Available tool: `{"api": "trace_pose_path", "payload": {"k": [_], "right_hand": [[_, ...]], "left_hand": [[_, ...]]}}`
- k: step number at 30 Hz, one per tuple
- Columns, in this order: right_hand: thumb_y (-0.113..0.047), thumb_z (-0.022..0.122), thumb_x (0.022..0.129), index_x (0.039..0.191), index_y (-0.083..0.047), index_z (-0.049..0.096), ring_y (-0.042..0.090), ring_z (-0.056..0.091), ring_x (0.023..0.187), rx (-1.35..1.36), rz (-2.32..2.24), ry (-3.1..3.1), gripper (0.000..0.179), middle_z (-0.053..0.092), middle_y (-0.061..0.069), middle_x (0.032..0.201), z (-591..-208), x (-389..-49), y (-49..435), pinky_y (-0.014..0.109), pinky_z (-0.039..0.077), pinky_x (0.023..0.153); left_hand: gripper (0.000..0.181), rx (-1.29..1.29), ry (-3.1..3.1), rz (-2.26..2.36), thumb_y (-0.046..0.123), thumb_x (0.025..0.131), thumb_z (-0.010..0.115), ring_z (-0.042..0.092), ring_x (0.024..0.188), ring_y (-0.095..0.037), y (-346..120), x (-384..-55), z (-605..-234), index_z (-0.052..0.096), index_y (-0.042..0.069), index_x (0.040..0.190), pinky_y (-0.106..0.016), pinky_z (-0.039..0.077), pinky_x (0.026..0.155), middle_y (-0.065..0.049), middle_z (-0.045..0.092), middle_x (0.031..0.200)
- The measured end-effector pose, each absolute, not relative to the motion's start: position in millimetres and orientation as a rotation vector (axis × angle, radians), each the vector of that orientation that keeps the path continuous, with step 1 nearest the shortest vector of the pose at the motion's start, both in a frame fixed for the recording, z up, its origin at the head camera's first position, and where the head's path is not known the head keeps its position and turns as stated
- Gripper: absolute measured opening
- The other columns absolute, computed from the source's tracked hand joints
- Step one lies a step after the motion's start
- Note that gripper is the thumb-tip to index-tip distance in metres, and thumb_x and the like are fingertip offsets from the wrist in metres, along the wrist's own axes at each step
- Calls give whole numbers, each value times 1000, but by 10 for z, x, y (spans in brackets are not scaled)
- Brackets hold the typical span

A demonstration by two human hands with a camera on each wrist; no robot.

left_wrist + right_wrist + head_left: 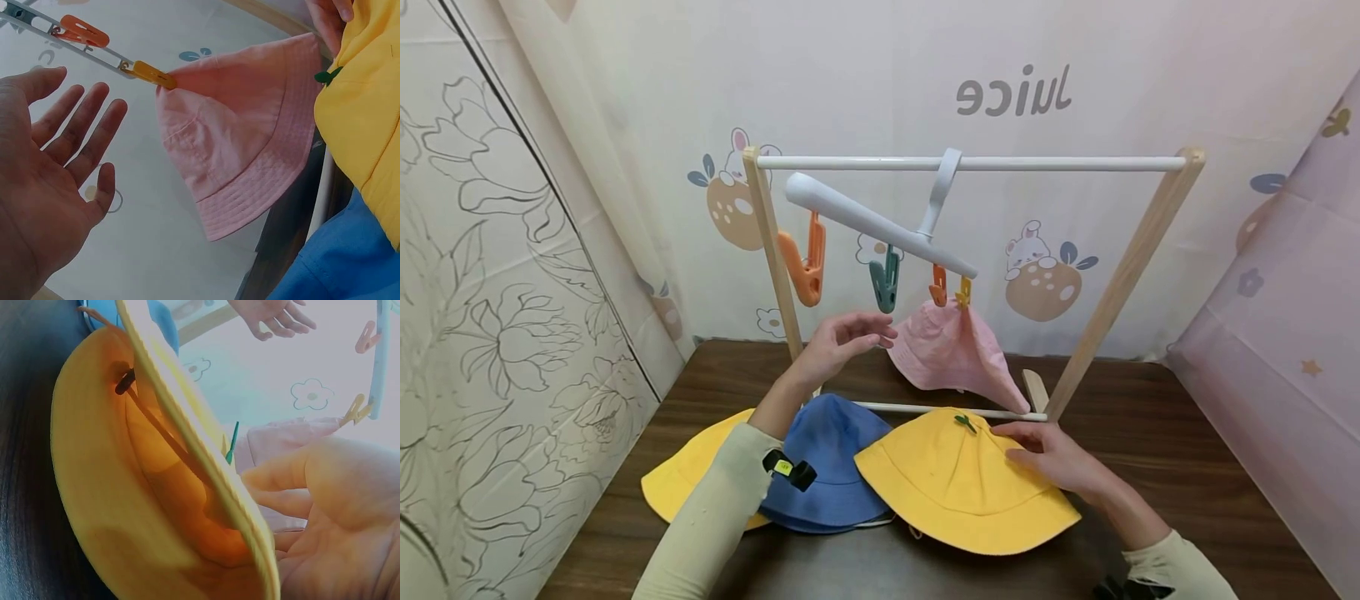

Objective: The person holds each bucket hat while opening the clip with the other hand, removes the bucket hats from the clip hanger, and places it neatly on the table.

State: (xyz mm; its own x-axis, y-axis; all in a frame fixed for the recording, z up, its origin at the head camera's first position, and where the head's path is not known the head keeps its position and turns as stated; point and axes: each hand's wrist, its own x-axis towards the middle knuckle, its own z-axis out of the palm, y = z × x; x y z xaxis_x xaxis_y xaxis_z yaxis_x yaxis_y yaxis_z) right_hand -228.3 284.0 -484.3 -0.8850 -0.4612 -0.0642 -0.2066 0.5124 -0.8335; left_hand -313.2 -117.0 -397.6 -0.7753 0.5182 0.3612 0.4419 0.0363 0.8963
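My right hand [1052,454] pinches a yellow bucket hat [955,492] near its crown, beside a small green sprout [966,423]. The right wrist view looks into this hat's underside [94,475], where a cord with a dark toggle [125,382] shows. My left hand [850,337] is raised with nothing in it, fingers apart and palm turned up in the left wrist view. It is just below a green clip [886,283] and left of a pink bucket hat [231,125]. A yellow clip [153,75] holds the pink hat by its crown.
A white hanger [865,221] hangs slanted from the rod [1060,163] of a wood-framed rack. It also carries a large orange clip [805,267] and a small orange clip [937,287]. Blue hats [827,475] and another yellow hat [700,467] lie on the dark wooden table [1187,467].
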Motion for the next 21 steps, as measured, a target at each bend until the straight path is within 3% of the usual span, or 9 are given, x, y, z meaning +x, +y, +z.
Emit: {"api": "trace_pose_path", "payload": {"k": [4,8,11,17,21], "right_hand": [[-10,69,110,148,8,67,0,64,129,-567,-1314,2477,42,67,33,154,-4856,-2278,2831,13,56,94],[-11,68,110,148,9,66,-8,63,123,-566,-1333,2451,42,67,33,153,-4875,-2275,2838,13,56,93],[-11,68,111,148,8,67,0,66,125,-560,-1320,2448,42,68,32,152,-4872,-2274,2850,14,56,93],[-10,66,112,150,10,65,13,70,130,-571,-1320,2435,43,67,34,153,-4852,-2273,2878,15,58,93],[-10,64,113,151,13,62,37,70,138,-562,-1328,2427,44,65,37,154,-4824,-2259,2891,16,59,93]], "left_hand": [[40,1007,2239,1862,3,113,59,69,139,-45,-1174,-3127,-3988,60,-8,152,-34,60,119,-33,69,148],[40,985,2266,1848,4,113,60,67,142,-50,-1177,-3121,-3997,62,-7,151,-38,60,120,-31,70,148],[39,964,2318,1820,7,113,62,70,140,-46,-1181,-3107,-3993,64,-3,150,-46,60,120,-28,72,148],[38,924,2413,1769,13,113,64,71,136,-37,-1199,-3107,-3998,68,3,150,-45,62,115,-22,75,147],[37,943,2450,1753,13,113,64,70,135,-38,-1212,-3111,-4001,68,4,149,-42,59,112,-21,75,146]]}}
